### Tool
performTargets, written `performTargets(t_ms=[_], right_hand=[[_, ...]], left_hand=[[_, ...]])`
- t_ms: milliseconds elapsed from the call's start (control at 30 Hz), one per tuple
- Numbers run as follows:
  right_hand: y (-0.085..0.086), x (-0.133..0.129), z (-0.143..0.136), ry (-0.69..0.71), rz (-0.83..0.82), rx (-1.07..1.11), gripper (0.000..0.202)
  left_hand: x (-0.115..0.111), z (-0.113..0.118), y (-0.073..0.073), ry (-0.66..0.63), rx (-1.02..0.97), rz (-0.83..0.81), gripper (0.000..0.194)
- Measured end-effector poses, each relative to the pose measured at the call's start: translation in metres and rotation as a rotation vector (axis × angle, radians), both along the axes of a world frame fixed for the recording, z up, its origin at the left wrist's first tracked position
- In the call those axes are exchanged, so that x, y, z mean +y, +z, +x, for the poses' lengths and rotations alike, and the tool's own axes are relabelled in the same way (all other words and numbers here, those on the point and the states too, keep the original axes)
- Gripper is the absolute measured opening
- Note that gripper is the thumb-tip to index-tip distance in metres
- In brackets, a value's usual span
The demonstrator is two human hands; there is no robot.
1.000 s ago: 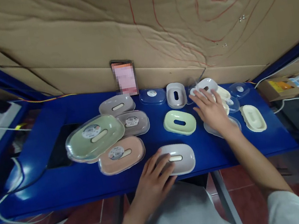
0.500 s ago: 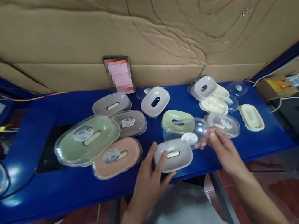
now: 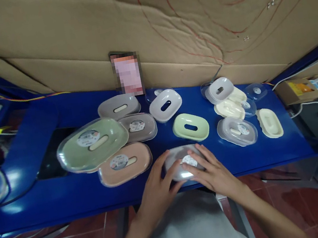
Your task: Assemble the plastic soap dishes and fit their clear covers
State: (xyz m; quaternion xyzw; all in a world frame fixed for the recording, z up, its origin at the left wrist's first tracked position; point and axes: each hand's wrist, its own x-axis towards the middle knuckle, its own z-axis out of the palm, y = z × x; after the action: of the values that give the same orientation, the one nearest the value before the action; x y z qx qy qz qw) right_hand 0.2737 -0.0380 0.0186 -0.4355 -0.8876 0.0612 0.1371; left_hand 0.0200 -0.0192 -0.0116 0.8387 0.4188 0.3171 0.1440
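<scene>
At the table's front edge a grey soap dish (image 3: 170,158) lies beneath a clear lid (image 3: 197,166) with a round white label. My left hand (image 3: 157,180) grips the dish and lid from the left, its thumb and fingers spread around the side. My right hand (image 3: 212,167) grips the lid from the right, fingers over its top and near the label. The fingers partly hide the rim, so I cannot tell whether the lid is fully seated. Just behind stands a light green soap dish (image 3: 200,130) with an open slot and no lid on it.
Lidded green (image 3: 106,134) and pink (image 3: 142,163) dishes lie left. A grey lidded dish (image 3: 229,133), a cream tray (image 3: 270,122) and loose clear lids (image 3: 255,91) lie right. A phone (image 3: 128,73) leans on the cardboard (image 3: 71,40) behind the blue table (image 3: 83,198).
The clear lid, held beside and behind the grey dish before, is now over it. My right hand has moved left with the lid and now rests on top. My left hand stays at the dish.
</scene>
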Motion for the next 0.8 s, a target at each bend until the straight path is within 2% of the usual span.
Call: performTargets(t_ms=[167,300,567,800], right_hand=[[0.005,0.019,0.011,0.103,-0.015,0.025,0.054],[0.006,0.029,0.015,0.116,-0.047,0.018,0.062],[-0.017,0.024,0.017,0.110,0.034,0.152,0.072],[-0.007,0.021,0.019,0.131,0.085,0.077,0.078]], left_hand=[[0.002,-0.001,-0.006,0.017,-0.020,-0.050,0.056],[0.003,0.000,-0.005,0.016,-0.025,-0.112,0.063],[0.003,0.002,-0.003,0.003,-0.054,-0.078,0.058],[0.001,0.001,-0.004,-0.002,-0.087,-0.130,0.063]])
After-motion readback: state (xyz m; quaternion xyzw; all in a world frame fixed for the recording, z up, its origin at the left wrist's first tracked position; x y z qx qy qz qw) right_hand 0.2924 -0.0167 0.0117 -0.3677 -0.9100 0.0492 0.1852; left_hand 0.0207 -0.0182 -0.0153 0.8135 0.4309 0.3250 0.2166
